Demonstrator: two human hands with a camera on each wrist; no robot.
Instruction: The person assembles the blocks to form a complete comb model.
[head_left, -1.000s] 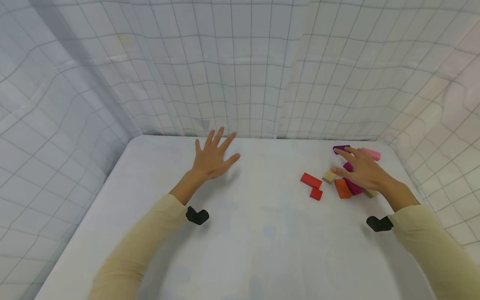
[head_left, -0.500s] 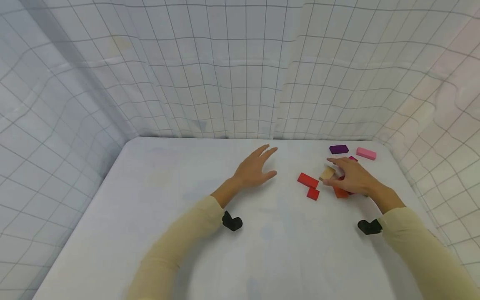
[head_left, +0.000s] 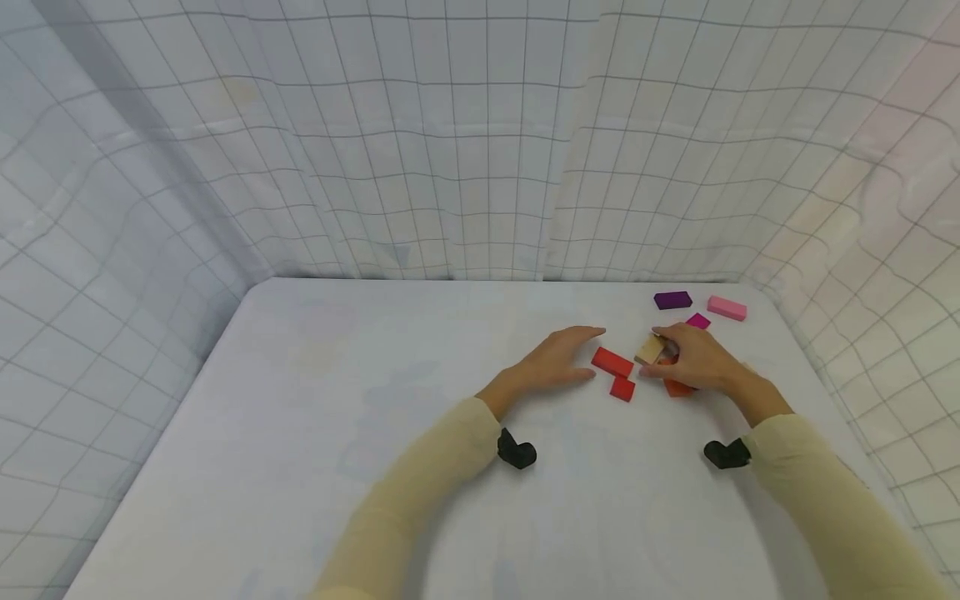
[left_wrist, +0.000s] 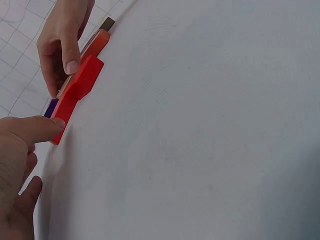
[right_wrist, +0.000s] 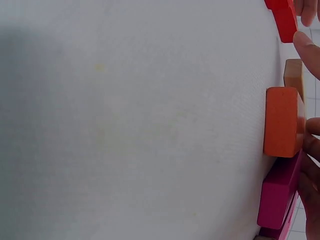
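The pale tan wooden block (head_left: 649,349) sits on the white bench (head_left: 262,417) between the thumb and fingers of your right hand (head_left: 693,358); whether they pinch it, I cannot tell. A careless close there could shove the orange rectangular block (head_left: 678,388) beside it. Your left hand (head_left: 555,362), thumb and fingers parted near the long red block (head_left: 612,362), might, reaching too far, push that into the small red block (head_left: 622,388).

The person's left hand (head_left: 551,360) is just left of the longer red block (head_left: 612,362), thumb and fingers parted and facing it. The right hand (head_left: 701,358) is right of it, thumb and fingers also apart. The left forearm (head_left: 420,483) slants from the block's near left, the right forearm (head_left: 825,492) from its near right.
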